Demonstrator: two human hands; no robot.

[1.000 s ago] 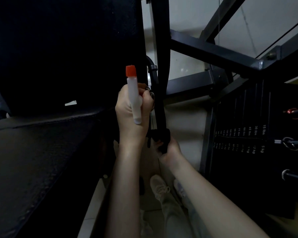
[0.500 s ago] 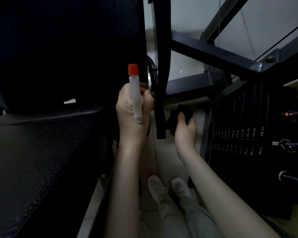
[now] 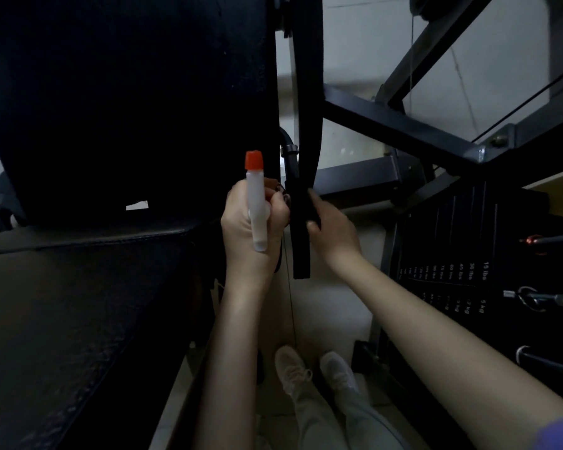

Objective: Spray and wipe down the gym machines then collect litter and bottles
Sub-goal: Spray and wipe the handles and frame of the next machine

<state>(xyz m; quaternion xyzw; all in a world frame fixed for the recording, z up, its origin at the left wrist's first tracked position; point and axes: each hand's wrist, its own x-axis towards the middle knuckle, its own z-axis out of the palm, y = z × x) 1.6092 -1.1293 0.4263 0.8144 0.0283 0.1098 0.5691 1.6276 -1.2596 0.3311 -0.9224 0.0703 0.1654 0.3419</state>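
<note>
The left hand (image 3: pixel 251 228) is curled round a white spray bottle (image 3: pixel 256 196) with an orange cap, held upright just left of the machine's black upright bar (image 3: pixel 301 254). The right hand (image 3: pixel 333 232) now clasps that bar at the same height, thumb and fingers wrapped round it. Half a second ago it hung clear of the bar to the right with a dark cloth, and a second ago it was down at the bar's lower end. The cloth is probably pressed between palm and bar, though black on black I cannot pick it out. I judge this a fresh wiping stroke begun higher up, so the bar is not finished. Left of the hands lies the padded seat (image 3: pixel 78 303). Further right stand the weight stack (image 3: pixel 468 254) and the steel frame (image 3: pixel 387 125). No litter or bottles show yet.
</note>
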